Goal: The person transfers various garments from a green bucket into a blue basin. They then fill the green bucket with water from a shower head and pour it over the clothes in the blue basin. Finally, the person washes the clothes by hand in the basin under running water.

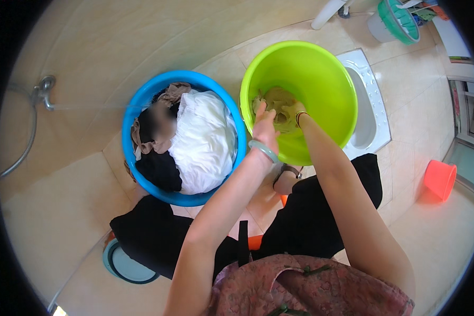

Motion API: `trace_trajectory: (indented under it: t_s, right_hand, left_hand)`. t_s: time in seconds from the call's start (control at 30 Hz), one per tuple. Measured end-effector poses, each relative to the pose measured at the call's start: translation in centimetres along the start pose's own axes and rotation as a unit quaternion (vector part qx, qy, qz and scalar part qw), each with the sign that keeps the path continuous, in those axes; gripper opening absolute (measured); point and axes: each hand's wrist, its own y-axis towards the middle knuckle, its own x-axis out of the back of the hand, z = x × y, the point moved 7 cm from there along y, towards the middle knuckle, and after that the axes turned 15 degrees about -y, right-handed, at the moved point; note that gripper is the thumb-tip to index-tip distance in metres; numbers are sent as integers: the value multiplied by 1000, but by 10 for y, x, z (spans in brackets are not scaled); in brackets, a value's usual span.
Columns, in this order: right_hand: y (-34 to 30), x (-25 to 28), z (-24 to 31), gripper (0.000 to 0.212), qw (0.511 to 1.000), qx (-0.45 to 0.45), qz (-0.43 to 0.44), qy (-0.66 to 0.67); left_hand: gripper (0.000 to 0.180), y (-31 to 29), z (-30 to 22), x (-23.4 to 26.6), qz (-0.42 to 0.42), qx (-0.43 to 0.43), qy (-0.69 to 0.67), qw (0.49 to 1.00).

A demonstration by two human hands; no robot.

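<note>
Inside a tall lime-green bucket [329, 79] lies a crumpled, wet-looking beige cloth [280, 100]. My right hand [299, 110] reaches down into the bucket and is closed on the cloth's right side; its fingertips blend into the folds. At the bucket's near left rim is my left hand [266, 125], fingers apart, pointing in toward the cloth. A pale green bangle [264, 150] circles my left wrist. Left of the bucket, a blue basin [131, 113] is heaped with white fabric [208, 142], black fabric [157, 169] and brownish fabric [175, 94]. One patch of that heap is blurred.
A wall tap [46, 95] with a metal hose sends a thin stream toward the basin. White squat toilet [380, 113] lies right of the bucket. A lidded-looking bin with green liner [397, 23], coral bucket [441, 180] and grey-blue bowl [131, 263] stand around.
</note>
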Motion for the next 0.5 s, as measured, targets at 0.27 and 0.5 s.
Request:
trace_trajectory:
  t_s: [0.27, 0.5]
  right_hand:
    - [-2, -22, -1, 89, 961, -176, -123, -173]
    - [46, -15, -33, 48, 985, -114, -50, -116]
  left_hand:
    - [61, 9, 14, 13, -72, 46, -7, 996]
    - [61, 16, 27, -1, -84, 99, -26, 991]
